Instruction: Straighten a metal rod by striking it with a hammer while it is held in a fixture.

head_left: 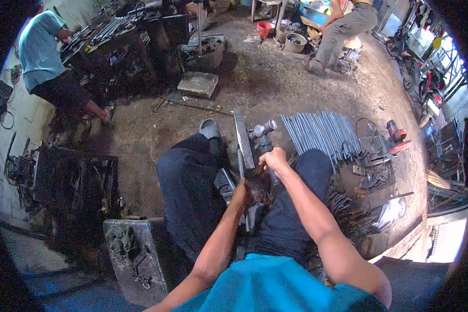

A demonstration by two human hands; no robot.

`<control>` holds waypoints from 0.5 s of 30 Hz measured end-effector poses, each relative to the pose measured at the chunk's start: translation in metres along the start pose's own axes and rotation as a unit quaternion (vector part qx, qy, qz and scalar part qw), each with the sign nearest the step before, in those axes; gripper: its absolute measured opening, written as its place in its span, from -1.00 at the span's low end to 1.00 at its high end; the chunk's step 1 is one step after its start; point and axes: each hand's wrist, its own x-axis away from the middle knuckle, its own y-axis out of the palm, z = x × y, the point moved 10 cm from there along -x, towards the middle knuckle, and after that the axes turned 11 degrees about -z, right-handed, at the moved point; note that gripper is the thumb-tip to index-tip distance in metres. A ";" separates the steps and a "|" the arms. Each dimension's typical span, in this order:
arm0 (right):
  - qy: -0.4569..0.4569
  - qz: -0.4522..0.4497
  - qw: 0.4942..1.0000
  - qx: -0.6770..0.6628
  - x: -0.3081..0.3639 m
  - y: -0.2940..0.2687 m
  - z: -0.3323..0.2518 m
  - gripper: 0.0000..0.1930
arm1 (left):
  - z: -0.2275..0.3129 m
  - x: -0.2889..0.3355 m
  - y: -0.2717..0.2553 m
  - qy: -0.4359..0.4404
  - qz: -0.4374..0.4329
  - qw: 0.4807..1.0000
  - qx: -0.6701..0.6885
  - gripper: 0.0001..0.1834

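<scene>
Between my knees, my left hand is closed around a thin metal rod. Just to the rod's right, a long flat metal bar points away from me. My right hand grips the handle of a hammer, whose metal head is raised beside the bar's right edge. Whether the rod touches the bar, I cannot tell. Dark metal below my hands is partly hidden by them.
Many grey metal rods lie in a row ahead right, beside an angle grinder. A metal box stands near left. One person bends over a cluttered bench; another person is far right. A block lies ahead.
</scene>
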 end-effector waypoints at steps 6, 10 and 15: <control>0.051 0.002 0.996 0.079 -0.016 -0.009 0.020 -0.88 | -0.015 -0.012 0.003 -0.027 0.002 1.000 0.007 -0.51; -0.010 -0.007 0.993 0.121 -0.040 -0.024 0.018 -0.88 | -0.008 -0.002 0.015 -0.082 0.024 0.996 -0.002 -0.51; -0.038 -0.027 0.972 0.229 -0.047 -0.007 -0.002 -0.76 | -0.002 0.001 0.011 -0.097 0.012 0.995 -0.031 -0.48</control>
